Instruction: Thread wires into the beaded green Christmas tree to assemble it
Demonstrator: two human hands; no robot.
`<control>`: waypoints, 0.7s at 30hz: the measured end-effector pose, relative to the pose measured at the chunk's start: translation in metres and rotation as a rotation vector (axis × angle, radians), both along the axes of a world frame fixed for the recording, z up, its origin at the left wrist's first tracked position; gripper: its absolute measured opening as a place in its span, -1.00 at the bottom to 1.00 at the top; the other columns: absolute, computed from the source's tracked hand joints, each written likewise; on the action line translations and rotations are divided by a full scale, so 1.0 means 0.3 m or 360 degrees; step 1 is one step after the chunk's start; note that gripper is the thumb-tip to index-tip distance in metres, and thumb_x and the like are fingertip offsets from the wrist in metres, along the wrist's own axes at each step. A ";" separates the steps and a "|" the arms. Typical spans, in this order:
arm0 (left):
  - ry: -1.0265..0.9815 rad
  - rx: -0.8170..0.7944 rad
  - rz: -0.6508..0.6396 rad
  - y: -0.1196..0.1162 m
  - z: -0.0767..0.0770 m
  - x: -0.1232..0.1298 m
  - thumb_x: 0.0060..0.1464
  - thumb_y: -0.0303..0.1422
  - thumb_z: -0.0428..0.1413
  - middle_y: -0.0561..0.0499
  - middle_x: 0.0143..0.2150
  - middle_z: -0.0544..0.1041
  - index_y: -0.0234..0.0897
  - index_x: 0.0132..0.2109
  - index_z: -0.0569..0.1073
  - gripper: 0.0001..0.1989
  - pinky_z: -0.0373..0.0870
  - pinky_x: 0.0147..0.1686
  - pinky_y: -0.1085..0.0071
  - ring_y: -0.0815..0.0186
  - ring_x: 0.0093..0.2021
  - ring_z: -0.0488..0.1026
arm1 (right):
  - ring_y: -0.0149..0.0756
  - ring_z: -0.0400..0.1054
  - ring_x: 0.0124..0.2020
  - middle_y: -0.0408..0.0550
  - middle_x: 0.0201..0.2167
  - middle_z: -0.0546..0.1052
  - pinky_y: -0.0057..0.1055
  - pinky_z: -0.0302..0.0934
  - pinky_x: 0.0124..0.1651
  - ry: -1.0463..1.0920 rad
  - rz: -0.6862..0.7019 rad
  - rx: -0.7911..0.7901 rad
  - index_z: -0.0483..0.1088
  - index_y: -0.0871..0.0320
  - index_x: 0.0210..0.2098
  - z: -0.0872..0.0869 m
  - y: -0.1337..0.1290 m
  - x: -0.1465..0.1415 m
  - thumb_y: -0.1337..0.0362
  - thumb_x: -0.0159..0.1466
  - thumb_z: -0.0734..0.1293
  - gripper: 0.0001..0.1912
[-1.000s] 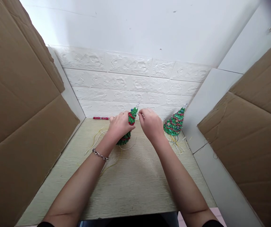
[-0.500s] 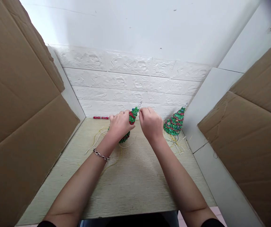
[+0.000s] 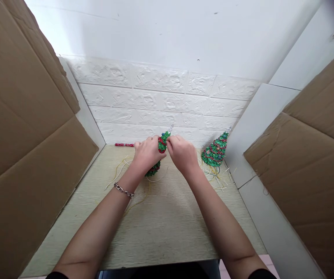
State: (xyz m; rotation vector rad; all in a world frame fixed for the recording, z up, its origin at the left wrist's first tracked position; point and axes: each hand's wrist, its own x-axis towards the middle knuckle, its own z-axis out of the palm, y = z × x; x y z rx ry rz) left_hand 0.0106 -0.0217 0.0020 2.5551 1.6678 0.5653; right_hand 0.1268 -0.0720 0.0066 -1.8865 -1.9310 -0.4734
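Observation:
My left hand (image 3: 147,154) is wrapped round a small beaded Christmas tree (image 3: 162,142), green with red bands and a clear tip, which leans to the right. The hand covers most of the tree's middle; a bit of its lower part shows below the palm. My right hand (image 3: 183,153) is closed in a pinch against the tree's upper right side, just under the tip. What its fingertips hold is too small to make out. White and yellow strands trail from the tree's base onto the table.
A second beaded Christmas tree (image 3: 215,150) stands at the right, with loose strands (image 3: 215,181) round its base. A red pen-like stick (image 3: 124,145) lies by the white brick-pattern wall (image 3: 149,97). Cardboard sheets (image 3: 24,155) flank the table (image 3: 161,232) on both sides.
My right hand has moved slightly left, from just beside the tree up against its top. The held tree and my left hand have shifted only a little to the left.

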 end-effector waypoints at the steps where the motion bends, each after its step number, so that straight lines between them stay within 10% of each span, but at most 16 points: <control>1: -0.0012 0.0000 -0.0016 -0.002 -0.002 0.003 0.00 -0.19 0.10 -0.10 -0.09 0.48 -0.23 -0.15 0.30 -0.70 0.21 -0.08 0.06 0.04 -0.06 0.42 | -0.22 0.33 -0.31 -0.06 -0.23 0.42 -0.37 0.02 -0.35 -0.0010 0.0001 0.0007 0.41 0.17 -0.16 -0.001 0.002 0.000 0.35 0.46 0.21 -0.86; 21: -0.0232 0.0015 0.0128 0.018 0.045 -0.022 -0.02 -0.12 0.15 -0.10 -0.07 0.48 -0.24 -0.10 0.32 -0.60 0.20 -0.02 0.06 0.02 -0.01 0.41 | -0.34 0.33 -0.44 -0.20 -0.43 0.40 -0.49 0.12 -0.33 0.1318 0.0489 0.0091 0.22 0.20 -0.09 0.001 0.008 0.033 0.45 0.35 0.19 -0.85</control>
